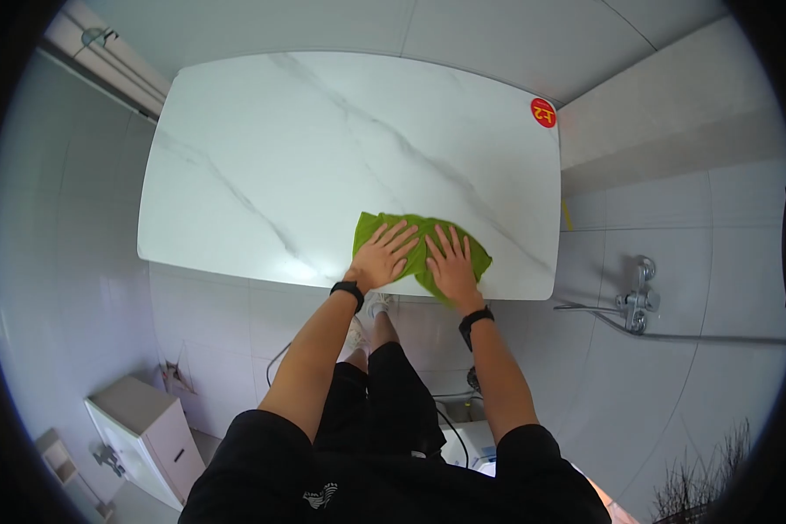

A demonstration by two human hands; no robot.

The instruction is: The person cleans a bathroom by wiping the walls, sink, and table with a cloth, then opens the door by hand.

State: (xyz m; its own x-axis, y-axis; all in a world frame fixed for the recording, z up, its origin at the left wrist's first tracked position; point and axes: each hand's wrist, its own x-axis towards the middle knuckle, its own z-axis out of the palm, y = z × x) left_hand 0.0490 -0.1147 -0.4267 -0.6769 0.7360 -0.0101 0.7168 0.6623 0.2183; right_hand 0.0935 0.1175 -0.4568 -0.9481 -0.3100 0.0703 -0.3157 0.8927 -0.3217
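A green cloth (419,229) lies spread on the white marbled tabletop (262,157), at its near edge right of centre. Flat on the cloth's left part rests my left hand (382,257), fingers apart and pointing up and to the right. My right hand (453,266) presses on the right part, its fingers also spread. A bit of the cloth hangs over the near edge below my right hand. Neither hand is wrapped round anything.
A round red sticker (543,113) marks the table's far right corner. Right of the table, a metal tap (639,297) with a hose is on the tiled wall. A small cabinet (148,428) stands at the lower left. My legs and shoes are below the near edge.
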